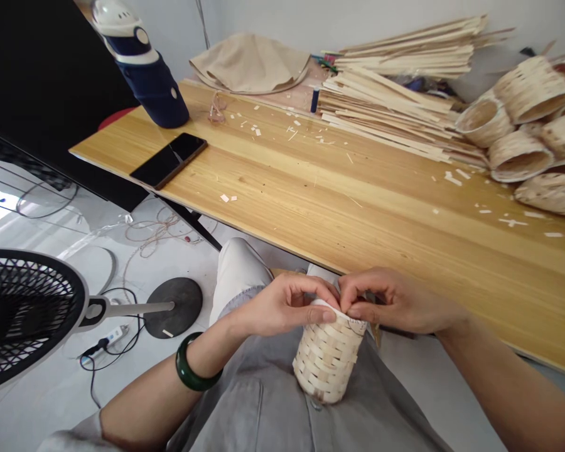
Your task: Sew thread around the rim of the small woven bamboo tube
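A small cylindrical basket (328, 358), woven from pale wood strips, rests against my lap with its rim tilted up toward the table. My left hand (299, 303) pinches the near left part of that rim between thumb and fingers. On the right side of the rim, my right hand (386, 300) has thumb and fingertips pressed together at the edge; whatever thin piece lies between them is too small to make out. The fingertips of both hands nearly meet there. The inside of the basket is mostly hidden by my fingers.
Beyond my hands is a wooden table (282, 188) with scattered scraps. On it are a phone (170, 159), a dark blue bottle (153, 88), a thread spool (315, 100), wood strips (386, 113) and stacked woven cylinders (520, 156). A fan (28, 320) stands at left.
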{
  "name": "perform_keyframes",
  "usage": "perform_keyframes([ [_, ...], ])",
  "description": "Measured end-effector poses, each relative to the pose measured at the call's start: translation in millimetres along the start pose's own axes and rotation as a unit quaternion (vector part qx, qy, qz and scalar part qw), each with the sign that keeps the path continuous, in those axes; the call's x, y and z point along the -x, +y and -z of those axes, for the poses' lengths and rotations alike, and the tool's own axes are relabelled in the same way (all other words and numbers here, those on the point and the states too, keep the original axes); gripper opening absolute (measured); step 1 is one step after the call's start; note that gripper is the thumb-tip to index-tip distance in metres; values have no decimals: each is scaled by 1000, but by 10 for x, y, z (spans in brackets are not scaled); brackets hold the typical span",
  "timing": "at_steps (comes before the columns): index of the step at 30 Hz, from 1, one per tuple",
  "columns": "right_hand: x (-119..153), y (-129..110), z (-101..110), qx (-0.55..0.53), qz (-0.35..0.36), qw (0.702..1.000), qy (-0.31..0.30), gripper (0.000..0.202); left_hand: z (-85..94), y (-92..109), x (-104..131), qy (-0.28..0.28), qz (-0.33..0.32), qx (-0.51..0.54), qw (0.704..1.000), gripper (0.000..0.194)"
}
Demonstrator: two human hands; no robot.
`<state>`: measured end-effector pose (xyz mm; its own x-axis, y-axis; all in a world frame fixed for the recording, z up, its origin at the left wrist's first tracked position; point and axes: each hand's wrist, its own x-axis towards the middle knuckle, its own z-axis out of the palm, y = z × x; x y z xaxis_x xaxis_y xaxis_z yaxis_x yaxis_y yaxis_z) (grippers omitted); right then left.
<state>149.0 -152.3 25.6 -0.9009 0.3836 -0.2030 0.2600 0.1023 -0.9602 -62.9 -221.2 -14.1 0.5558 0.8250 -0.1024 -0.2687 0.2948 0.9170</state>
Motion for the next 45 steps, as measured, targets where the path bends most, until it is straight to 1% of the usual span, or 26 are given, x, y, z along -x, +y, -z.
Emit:
perform_keyframes([
  [5, 33, -149, 55, 101, -61, 992, 35, 15, 40, -6, 6, 9, 18, -3, 1000, 22],
  [7, 46, -173, 88, 116, -53, 991, 47, 15, 39, 2, 5, 10, 14, -3, 1000, 21],
  [9, 45, -163, 102, 114, -33, 992, 51, 19, 33, 5, -3, 10, 16, 2, 1000, 20],
  [13, 3, -127, 75, 95, 3, 995, 29, 19, 27, 12, -20, 6, 37, 8, 999, 17],
  [15, -14, -139, 62, 116, 7, 993, 33, 18, 22, 26, -17, 12, 42, 3, 999, 16],
  [16, -13, -154, 61, 143, 5, 989, 44, 17, 17, 38, -10, 22, 44, 3, 999, 16],
  [19, 45, -206, 85, 232, -11, 965, 122, 20, -8, 94, 31, 74, 46, 4, 996, 15],
  [21, 139, -222, 108, 235, -17, 955, 179, 21, -24, 145, 72, 111, 39, -23, 993, 15],
  [23, 270, -207, 120, 204, -30, 954, 216, 21, -25, 195, 116, 154, 20, -77, 985, 16],
  [26, 489, -124, 96, 155, -73, 960, 223, 25, 8, 243, 173, 233, -10, -134, 963, 14],
  [30, 727, 31, 41, 85, -140, 967, 194, 32, 85, 259, 219, 337, -29, -152, 929, 16],
  [32, 807, 90, 50, 76, -164, 962, 204, 34, 113, 267, 228, 382, -47, -162, 909, 16],
  [35, 876, 139, 119, 72, -169, 949, 255, 31, 131, 280, 229, 440, -89, -193, 872, 14],
  [37, 886, 165, 178, 66, -160, 938, 301, 34, 130, 279, 222, 456, -108, -223, 855, 12],
  [38, 882, 185, 204, 59, -161, 931, 321, 38, 125, 275, 216, 455, -113, -233, 852, 12],
  [40, 860, 250, 244, 37, -176, 918, 353, 48, 107, 262, 199, 441, -107, -238, 859, 13],
  [42, 830, 343, 266, 5, -193, 899, 392, 54, 81, 251, 178, 431, -87, -220, 871, 15],
  [43, 813, 391, 270, -10, -193, 884, 425, 55, 67, 248, 167, 429, -78, -208, 875, 16],
  [44, 795, 431, 269, -16, -186, 862, 472, 54, 54, 245, 156, 428, -69, -198, 879, 16],
  [45, 773, 457, 262, -4, -176, 833, 524, 51, 43, 244, 146, 427, -64, -189, 882, 16],
])
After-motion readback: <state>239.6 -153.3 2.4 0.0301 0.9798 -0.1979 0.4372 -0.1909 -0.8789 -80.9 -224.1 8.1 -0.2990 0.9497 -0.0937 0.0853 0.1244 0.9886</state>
